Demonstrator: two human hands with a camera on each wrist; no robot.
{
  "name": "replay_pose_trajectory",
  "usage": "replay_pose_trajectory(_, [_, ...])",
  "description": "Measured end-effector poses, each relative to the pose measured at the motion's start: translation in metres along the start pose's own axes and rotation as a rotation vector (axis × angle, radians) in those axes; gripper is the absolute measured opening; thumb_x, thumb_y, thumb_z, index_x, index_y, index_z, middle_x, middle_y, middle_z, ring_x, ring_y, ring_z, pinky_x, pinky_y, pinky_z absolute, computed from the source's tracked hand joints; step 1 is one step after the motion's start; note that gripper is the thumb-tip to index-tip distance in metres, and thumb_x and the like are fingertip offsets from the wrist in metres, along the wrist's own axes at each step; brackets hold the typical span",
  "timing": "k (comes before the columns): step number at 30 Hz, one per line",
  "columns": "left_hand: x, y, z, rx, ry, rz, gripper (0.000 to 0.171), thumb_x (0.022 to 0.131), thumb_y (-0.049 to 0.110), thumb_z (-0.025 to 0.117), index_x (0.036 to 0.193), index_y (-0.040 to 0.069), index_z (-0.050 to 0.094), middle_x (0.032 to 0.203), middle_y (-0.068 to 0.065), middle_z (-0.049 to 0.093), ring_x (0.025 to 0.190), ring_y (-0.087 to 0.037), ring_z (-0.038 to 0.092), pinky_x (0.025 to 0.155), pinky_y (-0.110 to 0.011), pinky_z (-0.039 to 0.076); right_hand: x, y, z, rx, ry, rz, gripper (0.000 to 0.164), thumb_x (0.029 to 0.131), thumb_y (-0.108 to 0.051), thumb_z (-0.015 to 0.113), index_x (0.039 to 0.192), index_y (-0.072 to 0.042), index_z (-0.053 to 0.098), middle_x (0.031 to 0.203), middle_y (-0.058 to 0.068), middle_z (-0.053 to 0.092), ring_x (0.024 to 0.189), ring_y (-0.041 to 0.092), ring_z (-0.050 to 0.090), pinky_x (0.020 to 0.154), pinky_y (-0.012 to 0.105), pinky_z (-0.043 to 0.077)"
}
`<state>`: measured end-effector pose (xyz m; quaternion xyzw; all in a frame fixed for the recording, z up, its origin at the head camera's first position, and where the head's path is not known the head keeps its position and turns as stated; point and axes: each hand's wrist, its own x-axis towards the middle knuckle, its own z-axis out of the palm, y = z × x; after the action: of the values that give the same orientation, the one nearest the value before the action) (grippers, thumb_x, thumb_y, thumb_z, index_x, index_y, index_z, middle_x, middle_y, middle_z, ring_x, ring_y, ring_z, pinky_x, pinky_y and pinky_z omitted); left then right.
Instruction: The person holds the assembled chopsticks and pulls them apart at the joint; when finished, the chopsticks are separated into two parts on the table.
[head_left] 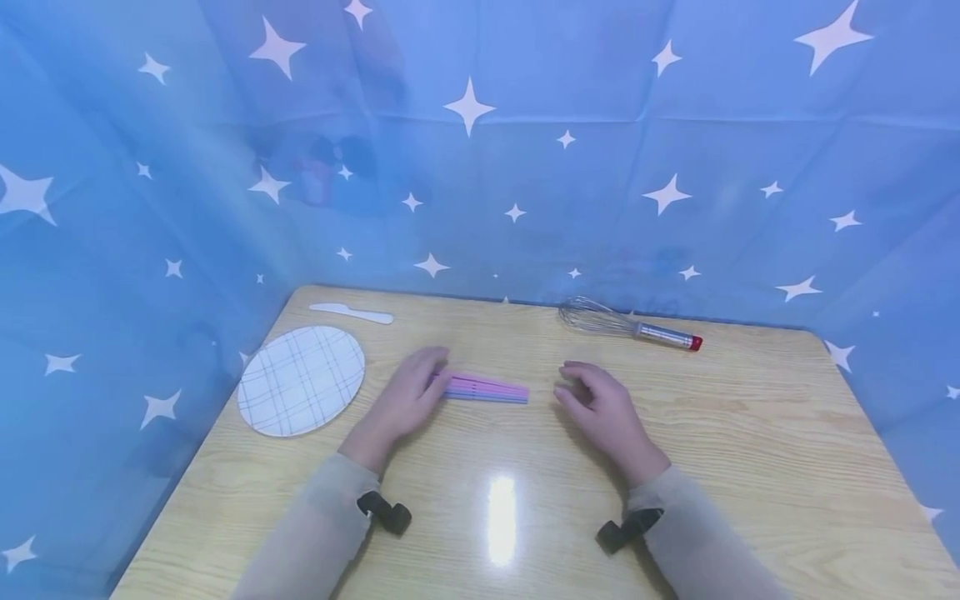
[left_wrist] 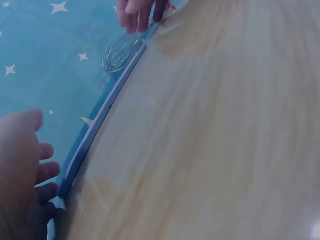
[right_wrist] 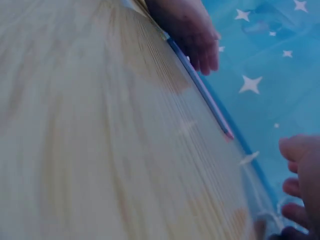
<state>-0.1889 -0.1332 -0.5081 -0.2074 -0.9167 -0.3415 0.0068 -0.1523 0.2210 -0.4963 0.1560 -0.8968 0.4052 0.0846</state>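
A bundle of slim pink, purple and blue sticks (head_left: 487,389) lies flat on the wooden table, fanned slightly. Over its left end is my left hand (head_left: 408,392), hiding that end, thumb and fingers loosely bent. The right wrist view shows those left fingers (right_wrist: 202,57) hanging beside the sticks (right_wrist: 202,90). My right hand (head_left: 603,408) is a short way off the bundle's right end, fingers relaxed and curved, nothing between them. In the right wrist view its fingertips (right_wrist: 292,187) are spread apart.
A metal whisk (head_left: 626,323) with a red-tipped handle lies at the table's back edge, beyond my right hand. On the left are a round white checked plate (head_left: 302,382) and a white knife (head_left: 351,313). A blue starry curtain (head_left: 510,167) borders the table (head_left: 750,433).
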Motion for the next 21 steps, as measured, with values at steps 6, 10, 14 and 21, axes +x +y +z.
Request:
replay_pose_trajectory(6, [0.004,0.007,0.011,0.057,0.029,0.032,0.054,0.111,0.034,0.053,0.154,0.001,0.051,0.157,-0.018,0.052,0.150,-0.036,0.043,0.126,-0.049,0.026,0.010,-0.007,0.018,-0.031,-0.025,0.011,0.032,0.102,-0.025,0.074,0.127,-0.005,0.074,0.145,0.014,0.064,0.139,0.036,0.055,0.116,0.056,0.041])
replay_pose_trajectory(10, [0.005,0.013,0.017,0.070,0.047,0.056,0.052,0.109,0.030,0.057,0.151,0.000,0.054,0.155,-0.019,0.054,0.149,-0.038,0.044,0.126,-0.051,0.027,0.017,-0.017,0.036,-0.032,-0.034,0.019,0.031,0.101,-0.026,0.075,0.124,-0.005,0.076,0.147,0.015,0.062,0.141,0.036,0.053,0.118,0.057,0.039])
replay_pose_trajectory(14, [0.004,0.015,0.019,0.090,0.046,0.036,0.049,0.109,0.030,0.057,0.150,0.003,0.056,0.158,-0.016,0.053,0.152,-0.036,0.041,0.126,-0.050,0.025,0.024,-0.031,0.056,-0.004,0.003,-0.010,0.033,0.098,-0.022,0.079,0.124,-0.001,0.075,0.153,0.021,0.056,0.145,0.039,0.049,0.120,0.056,0.037])
replay_pose_trajectory(21, [0.003,0.014,0.019,0.138,0.008,0.011,0.045,0.112,0.030,0.053,0.151,0.008,0.057,0.161,-0.010,0.050,0.156,-0.031,0.035,0.127,-0.048,0.022,0.030,-0.053,0.080,0.055,-0.021,0.075,0.042,0.100,-0.023,0.073,0.135,-0.002,0.069,0.164,0.019,0.044,0.155,0.038,0.034,0.125,0.056,0.027])
